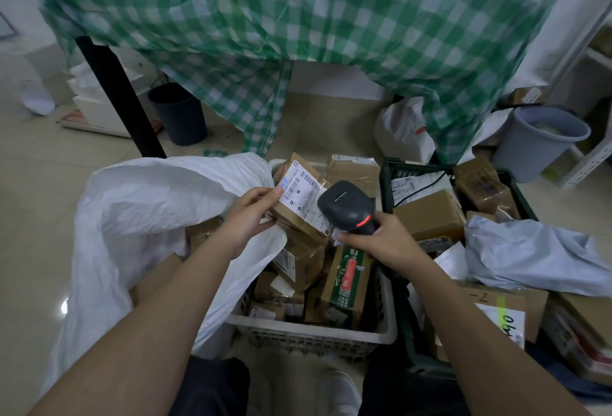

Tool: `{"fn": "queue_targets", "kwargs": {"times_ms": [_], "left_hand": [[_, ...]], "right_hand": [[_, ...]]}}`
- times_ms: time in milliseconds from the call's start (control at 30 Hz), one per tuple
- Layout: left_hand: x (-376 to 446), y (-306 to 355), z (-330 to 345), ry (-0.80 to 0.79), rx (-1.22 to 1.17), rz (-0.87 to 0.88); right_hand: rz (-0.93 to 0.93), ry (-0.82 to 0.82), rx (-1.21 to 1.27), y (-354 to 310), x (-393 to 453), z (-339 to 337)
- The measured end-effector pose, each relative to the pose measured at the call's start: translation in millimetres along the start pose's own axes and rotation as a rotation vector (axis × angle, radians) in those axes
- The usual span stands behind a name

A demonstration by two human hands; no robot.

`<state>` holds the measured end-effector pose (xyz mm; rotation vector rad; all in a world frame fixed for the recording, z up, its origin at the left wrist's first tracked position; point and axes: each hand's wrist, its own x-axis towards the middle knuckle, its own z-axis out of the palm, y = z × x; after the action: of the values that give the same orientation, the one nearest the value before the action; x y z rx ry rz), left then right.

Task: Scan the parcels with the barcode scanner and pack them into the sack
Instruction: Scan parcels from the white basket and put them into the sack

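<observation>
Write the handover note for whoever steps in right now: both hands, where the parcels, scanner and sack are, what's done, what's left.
Left hand grips a small brown parcel, label up, over the white basket.
Right hand holds the barcode scanner aimed at that label, red light on.
White sack lies open to the left, with at least one box showing inside.
Left: drop this parcel in the sack, then scan those in the white basket and dark crate.

Your sack mouth [149, 203] gapes open at nine o'clock, reachable past its crumpled rim. At twelve o'clock, the draped checked cloth [298, 35] blocks the way. Piled parcels fill the white basket [311, 333] and black crate [390, 177] at three o'clock.
</observation>
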<state>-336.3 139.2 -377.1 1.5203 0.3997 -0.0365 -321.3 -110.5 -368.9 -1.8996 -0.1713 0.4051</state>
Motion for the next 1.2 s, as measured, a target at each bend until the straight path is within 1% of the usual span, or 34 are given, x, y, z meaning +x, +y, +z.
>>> {"fn": "queue_targets", "kwargs": {"times_ms": [67, 167, 433, 767, 867, 933, 1100, 1200], "left_hand": [[1, 0, -2, 0.002, 0.006, 0.008], [2, 0, -3, 0.008, 0.010, 0.024], [3, -2, -5, 0.022, 0.047, 0.051], [1, -1, -7, 0.005, 0.061, 0.071], [-1, 1, -9, 0.000, 0.055, 0.077], [-7, 5, -11, 0.007, 0.030, 0.093], [-30, 28, -24, 0.152, -0.063, 0.143], [-50, 36, -52, 0.227, -0.075, 0.179]], "right_hand": [[-0.027, -0.042, -0.077, -5, -3, 4], [-0.049, -0.046, -0.150, -9, -6, 6], [-0.061, -0.008, -0.190, -19, -9, 2], [-0.044, -0.024, -0.181, -20, -11, 0], [-0.064, -0.025, -0.141, -22, -12, 3], [-0.094, 0.004, -0.066, -24, -13, 8], [-0.124, 0.198, 0.202, -34, -7, 25], [-0.135, 0.268, 0.281, -42, 1, 40]]}}
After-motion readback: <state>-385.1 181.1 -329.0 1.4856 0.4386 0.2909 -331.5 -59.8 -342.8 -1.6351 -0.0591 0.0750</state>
